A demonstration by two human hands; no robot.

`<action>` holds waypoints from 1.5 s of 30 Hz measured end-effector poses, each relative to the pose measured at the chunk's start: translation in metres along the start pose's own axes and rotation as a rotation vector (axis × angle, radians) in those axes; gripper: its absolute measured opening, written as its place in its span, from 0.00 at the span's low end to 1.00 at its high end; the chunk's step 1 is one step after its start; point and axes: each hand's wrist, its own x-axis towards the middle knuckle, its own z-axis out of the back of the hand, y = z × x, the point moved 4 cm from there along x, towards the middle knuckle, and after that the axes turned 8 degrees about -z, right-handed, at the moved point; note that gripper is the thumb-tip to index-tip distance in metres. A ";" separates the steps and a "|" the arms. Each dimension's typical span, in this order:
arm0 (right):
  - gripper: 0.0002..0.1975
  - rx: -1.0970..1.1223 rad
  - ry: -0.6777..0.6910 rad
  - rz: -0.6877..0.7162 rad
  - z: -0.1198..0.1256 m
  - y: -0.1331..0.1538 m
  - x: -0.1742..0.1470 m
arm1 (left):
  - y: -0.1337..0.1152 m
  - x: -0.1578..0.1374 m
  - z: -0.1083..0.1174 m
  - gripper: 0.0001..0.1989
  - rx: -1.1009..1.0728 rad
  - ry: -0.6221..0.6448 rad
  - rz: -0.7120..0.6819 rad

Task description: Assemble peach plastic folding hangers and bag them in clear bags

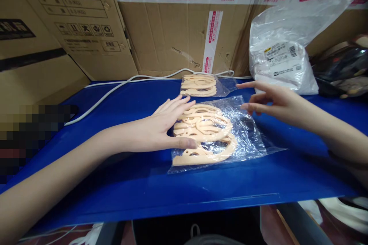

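A clear plastic bag (250, 141) lies flat on the blue table, holding several beige curved pieces (212, 132) that look like folding hangers. My left hand (169, 122) rests on the left part of this bag, fingers stretched out and thumb apart. Over the bag's upper right corner is my right hand (268, 97), its index finger extended and the other fingers partly bent; I see nothing held in it. Behind, a second clear bag (225, 84) with similar beige pieces lies close to the tip of my right index finger.
Cardboard boxes (172, 34) with red and white tape stand along the back of the blue table (161, 195). A white cable (106, 101) runs across the rear left. A white plastic parcel bag (281, 61) stands at the back right, beside dark items (342, 65).
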 end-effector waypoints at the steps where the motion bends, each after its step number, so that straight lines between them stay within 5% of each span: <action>1: 0.32 -0.055 -0.072 -0.008 0.005 -0.004 0.002 | -0.005 0.003 0.000 0.49 0.002 -0.008 -0.030; 4: 0.38 -0.164 -0.162 -0.082 0.009 -0.017 0.007 | -0.026 0.013 -0.006 0.39 0.011 -0.047 -0.160; 11: 0.40 0.171 0.084 -0.214 -0.014 -0.018 0.007 | -0.055 0.039 -0.029 0.35 0.116 -0.089 -0.310; 20: 0.35 0.501 0.025 -0.117 -0.016 -0.002 0.008 | -0.061 0.045 -0.032 0.35 0.097 -0.135 -0.343; 27: 0.27 0.761 0.080 -0.106 -0.020 0.006 0.003 | -0.066 0.041 -0.029 0.28 0.125 -0.241 -0.520; 31: 0.30 0.681 0.077 -0.063 -0.020 0.008 -0.001 | -0.075 0.035 -0.024 0.22 0.212 -0.321 -0.677; 37: 0.32 0.515 0.251 0.140 -0.030 0.016 -0.010 | -0.084 0.027 -0.025 0.20 0.361 -0.400 -0.800; 45: 0.28 0.110 0.150 0.369 -0.037 0.027 -0.011 | -0.090 0.021 -0.031 0.13 0.494 -0.586 -0.960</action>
